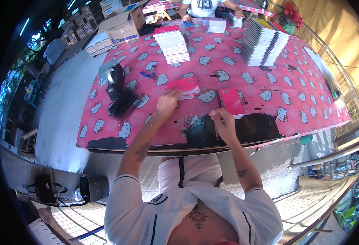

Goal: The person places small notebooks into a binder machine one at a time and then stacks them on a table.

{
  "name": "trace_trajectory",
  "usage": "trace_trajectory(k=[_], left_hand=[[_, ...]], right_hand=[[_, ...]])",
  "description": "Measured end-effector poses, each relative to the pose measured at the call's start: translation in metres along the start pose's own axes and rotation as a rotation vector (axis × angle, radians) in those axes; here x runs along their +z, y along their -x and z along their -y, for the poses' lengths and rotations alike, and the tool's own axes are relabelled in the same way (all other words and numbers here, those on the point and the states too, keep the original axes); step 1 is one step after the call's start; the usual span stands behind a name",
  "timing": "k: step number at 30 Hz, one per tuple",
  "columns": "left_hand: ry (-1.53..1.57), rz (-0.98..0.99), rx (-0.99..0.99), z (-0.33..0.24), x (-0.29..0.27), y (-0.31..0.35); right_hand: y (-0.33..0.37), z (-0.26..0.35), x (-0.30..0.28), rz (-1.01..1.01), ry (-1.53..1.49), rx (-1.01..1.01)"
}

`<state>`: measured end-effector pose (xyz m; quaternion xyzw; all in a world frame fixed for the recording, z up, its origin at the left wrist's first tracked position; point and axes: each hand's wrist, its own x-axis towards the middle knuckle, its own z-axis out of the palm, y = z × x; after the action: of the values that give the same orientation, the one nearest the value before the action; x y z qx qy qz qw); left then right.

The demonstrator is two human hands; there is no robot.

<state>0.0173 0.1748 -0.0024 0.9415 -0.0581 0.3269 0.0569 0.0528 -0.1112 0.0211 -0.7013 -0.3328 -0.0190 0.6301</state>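
Observation:
A small pile of red-covered booklets (182,84) lies near the middle of the table's front. My left hand (169,101) is at its lower left corner, fingers closed on the edge of a booklet. To the right, a red spiral notebook (231,101) lies flat with its coil along the left side. Just below that notebook, my right hand (223,123) is closed in a pinch; what it holds, if anything, is too small to make out. A bundle of black binding coils (123,105) lies left of my left hand, against a black device (115,81).
Farther back on the pink patterned table (206,96) stand a tall stack of red-topped booklets (173,47) and stacked spiral notebooks (258,47). Small blue-handled cutters (147,74) lie left of centre. Across the table, a person (206,8) handles white stacks (216,26). Cardboard boxes (124,26) stand back left.

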Motion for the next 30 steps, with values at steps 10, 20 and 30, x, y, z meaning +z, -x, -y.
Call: trace_trajectory(k=[10, 20, 30], left_hand=[[0.400, -0.031, -0.030, -0.083, -0.063, 0.037], [-0.348, -0.115, -0.383, 0.077, -0.071, 0.114], [0.284, -0.055, -0.401, -0.057, -0.108, 0.079]], right_hand=[[0.011, -0.027, 0.031, 0.099, -0.047, 0.039], [0.010, -0.029, 0.040, 0.283, -0.206, 0.166], [0.006, -0.029, 0.039, 0.438, -0.188, 0.216]])
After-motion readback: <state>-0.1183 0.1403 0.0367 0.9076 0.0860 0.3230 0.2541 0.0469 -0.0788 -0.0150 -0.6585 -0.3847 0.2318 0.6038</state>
